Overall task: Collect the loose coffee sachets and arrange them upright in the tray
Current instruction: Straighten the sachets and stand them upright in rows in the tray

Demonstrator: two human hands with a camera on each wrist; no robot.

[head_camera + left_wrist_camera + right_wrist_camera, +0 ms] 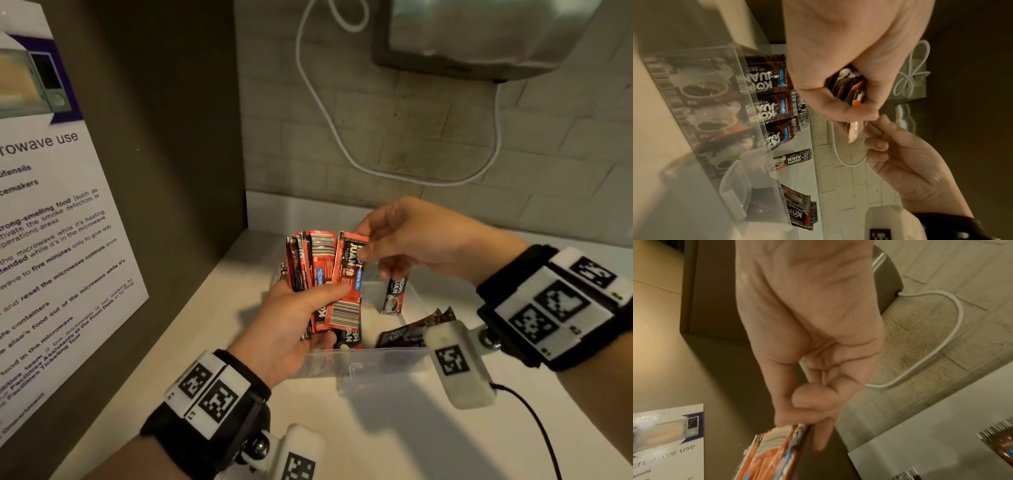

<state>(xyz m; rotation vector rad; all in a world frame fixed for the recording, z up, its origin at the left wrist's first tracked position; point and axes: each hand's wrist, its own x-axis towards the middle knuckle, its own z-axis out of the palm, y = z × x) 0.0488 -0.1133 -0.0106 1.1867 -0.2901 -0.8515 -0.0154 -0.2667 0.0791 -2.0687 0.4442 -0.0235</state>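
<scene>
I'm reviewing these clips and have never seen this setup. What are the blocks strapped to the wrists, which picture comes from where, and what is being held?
No robot here: a person works with bare hands. The patterned blocks are wrist bands, each carrying a small camera. The large picture comes from a camera on the head, looking down; the other two look along each hand from the wrists. The left hand grips a bundle of red coffee sachets. The right hand pinches the top of one sachet at the bundle's edge. Below them a clear plastic tray sits on the pale counter, with several sachets already standing in it, one of them upright at the back. A microwave-use notice hangs on the left.
</scene>
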